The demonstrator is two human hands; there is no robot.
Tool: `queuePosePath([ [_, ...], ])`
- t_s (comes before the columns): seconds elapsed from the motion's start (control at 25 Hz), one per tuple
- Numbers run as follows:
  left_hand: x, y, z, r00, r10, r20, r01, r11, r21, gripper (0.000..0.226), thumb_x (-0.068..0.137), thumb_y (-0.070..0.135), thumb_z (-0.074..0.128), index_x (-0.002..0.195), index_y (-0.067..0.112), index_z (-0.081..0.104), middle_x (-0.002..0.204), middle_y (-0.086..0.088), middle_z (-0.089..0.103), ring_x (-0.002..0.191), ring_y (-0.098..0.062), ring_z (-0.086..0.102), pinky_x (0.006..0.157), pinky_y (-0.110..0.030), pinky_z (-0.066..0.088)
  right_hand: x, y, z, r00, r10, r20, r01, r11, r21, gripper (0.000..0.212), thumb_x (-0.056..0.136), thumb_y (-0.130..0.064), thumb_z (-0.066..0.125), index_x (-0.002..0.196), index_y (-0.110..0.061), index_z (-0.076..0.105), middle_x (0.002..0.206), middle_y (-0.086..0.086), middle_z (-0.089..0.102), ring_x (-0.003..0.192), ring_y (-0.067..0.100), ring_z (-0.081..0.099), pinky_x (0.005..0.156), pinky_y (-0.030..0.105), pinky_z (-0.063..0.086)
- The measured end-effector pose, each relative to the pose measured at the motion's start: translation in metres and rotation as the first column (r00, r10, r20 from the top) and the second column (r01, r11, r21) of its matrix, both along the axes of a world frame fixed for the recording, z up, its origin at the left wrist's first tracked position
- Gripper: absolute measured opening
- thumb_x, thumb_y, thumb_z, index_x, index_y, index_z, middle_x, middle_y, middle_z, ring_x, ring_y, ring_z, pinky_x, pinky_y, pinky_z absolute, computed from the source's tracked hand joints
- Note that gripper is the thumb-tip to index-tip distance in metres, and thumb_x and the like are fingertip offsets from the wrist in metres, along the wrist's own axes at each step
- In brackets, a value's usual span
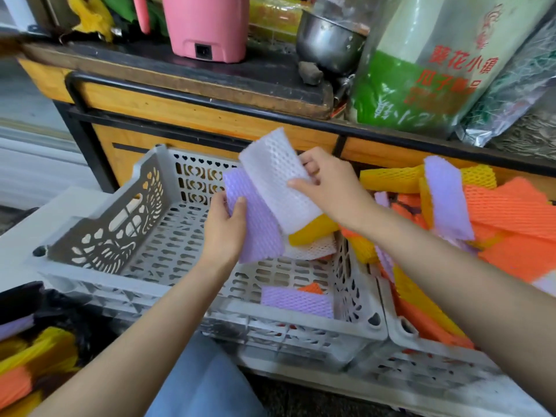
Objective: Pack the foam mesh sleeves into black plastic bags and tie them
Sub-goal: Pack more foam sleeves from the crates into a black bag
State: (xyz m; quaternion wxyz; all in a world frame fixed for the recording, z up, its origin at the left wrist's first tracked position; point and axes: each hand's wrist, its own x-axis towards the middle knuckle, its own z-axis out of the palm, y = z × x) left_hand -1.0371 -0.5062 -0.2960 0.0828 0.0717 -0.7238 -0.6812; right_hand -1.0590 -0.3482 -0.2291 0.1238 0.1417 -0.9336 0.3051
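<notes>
My left hand [224, 227] grips a purple foam mesh sleeve [255, 224] above the grey plastic crate [99, 236]. My right hand [326, 188] holds a white foam mesh sleeve [276, 179] that overlaps the purple one, with a yellow sleeve [313, 228] showing just beneath it. Inside the crate lie another purple sleeve [296, 300], a white one [313, 249] and a bit of orange. At the bottom left, a black plastic bag [60, 311] stands open with yellow, orange and purple sleeves inside.
A second crate [421, 353] on the right is heaped with orange, yellow and purple sleeves [511, 212]. Behind stands a wooden cabinet with a black metal frame [195, 115], bearing a pink appliance [207, 25], a steel bowl [328, 40] and large printed bags [421, 70]. My knee in jeans is at the bottom.
</notes>
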Motion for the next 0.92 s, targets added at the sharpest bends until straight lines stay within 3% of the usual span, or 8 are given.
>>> queuePosePath([
  [0.16,0.006,-0.017,-0.005,0.997,-0.072,0.042,0.063,0.982,0.177,0.033,0.101,0.035,0.035,0.112,0.007,0.049,0.102,-0.005,0.058,0.088,-0.016,0.058,0.071,-0.028,0.049,-0.004,-0.045,-0.039,0.988,0.025,0.15,-0.001,0.987,-0.159,0.032,0.09,-0.024,0.061,0.116,-0.013,0.046,0.095,-0.008,0.058,0.081,0.002,0.055,0.07,0.021,0.046],
  [0.28,0.008,-0.035,-0.008,0.992,-0.114,0.056,0.098,0.968,0.233,0.039,0.092,0.035,0.054,0.12,0.009,0.045,0.109,-0.001,0.061,0.089,-0.01,0.063,0.066,-0.022,0.053,-0.005,-0.065,-0.049,0.969,0.053,0.243,0.021,0.957,-0.29,0.03,0.092,-0.024,0.058,0.118,-0.012,0.049,0.096,-0.009,0.057,0.081,-0.001,0.055,0.07,0.01,0.048],
  [0.4,0.001,-0.048,-0.02,0.991,-0.102,0.084,0.084,0.979,0.186,0.05,0.085,0.031,0.065,0.125,0.009,0.043,0.118,-0.003,0.059,0.103,-0.016,0.062,0.083,-0.036,0.054,-0.002,-0.072,-0.049,0.926,0.205,0.317,-0.093,0.938,-0.333,0.024,0.094,-0.022,0.054,0.116,-0.013,0.052,0.108,-0.002,0.062,0.096,0.01,0.062,0.082,0.027,0.054],
  [0.48,0.001,-0.051,-0.025,0.984,-0.159,0.085,0.133,0.958,0.254,0.044,0.085,0.028,0.065,0.121,0.009,0.048,0.117,-0.005,0.062,0.102,-0.018,0.064,0.086,-0.037,0.053,0.001,-0.067,-0.047,0.901,0.258,0.349,-0.134,0.93,-0.342,0.025,0.096,-0.017,0.05,0.121,-0.012,0.049,0.113,-0.001,0.06,0.098,0.009,0.061,0.079,0.023,0.054],
  [0.6,0.002,-0.052,-0.028,0.952,-0.3,0.058,0.251,0.876,0.412,0.04,0.084,0.031,0.06,0.117,0.009,0.055,0.112,-0.007,0.067,0.099,-0.024,0.065,0.084,-0.039,0.054,0.001,-0.056,-0.041,0.925,0.19,0.33,-0.064,0.932,-0.357,0.029,0.098,-0.014,0.045,0.127,-0.011,0.042,0.118,0.0,0.056,0.097,0.005,0.058,0.072,0.012,0.051],
  [0.76,0.001,-0.053,-0.031,0.968,-0.216,0.125,0.153,0.91,0.385,0.024,0.097,0.027,0.048,0.11,0.008,0.055,0.106,-0.008,0.064,0.096,-0.025,0.063,0.076,-0.038,0.054,0.0,-0.05,-0.032,0.983,0.01,0.181,0.068,0.907,-0.417,0.021,0.098,-0.014,0.043,0.119,-0.016,0.037,0.114,-0.003,0.053,0.093,-0.001,0.054,0.062,0.003,0.044],
  [0.84,-0.001,-0.053,-0.032,0.975,-0.143,0.167,0.066,0.915,0.399,0.028,0.102,0.033,0.036,0.103,0.013,0.055,0.106,-0.006,0.063,0.097,-0.023,0.063,0.077,-0.036,0.053,0.002,-0.054,-0.029,0.966,0.065,0.251,0.052,0.9,-0.432,0.024,0.097,-0.015,0.047,0.12,-0.016,0.039,0.113,-0.005,0.055,0.091,-0.003,0.055,0.063,0.005,0.047],
  [0.92,-0.001,-0.054,-0.033,0.967,-0.226,0.12,0.147,0.875,0.461,0.047,0.101,0.047,0.02,0.11,0.019,0.056,0.112,-0.003,0.062,0.104,-0.017,0.061,0.086,-0.037,0.052,0.006,-0.061,-0.033,0.89,0.127,0.438,0.008,0.956,-0.293,0.037,0.094,-0.018,0.052,0.129,-0.013,0.039,0.113,-0.005,0.057,0.091,0.002,0.058,0.061,0.012,0.051],
])
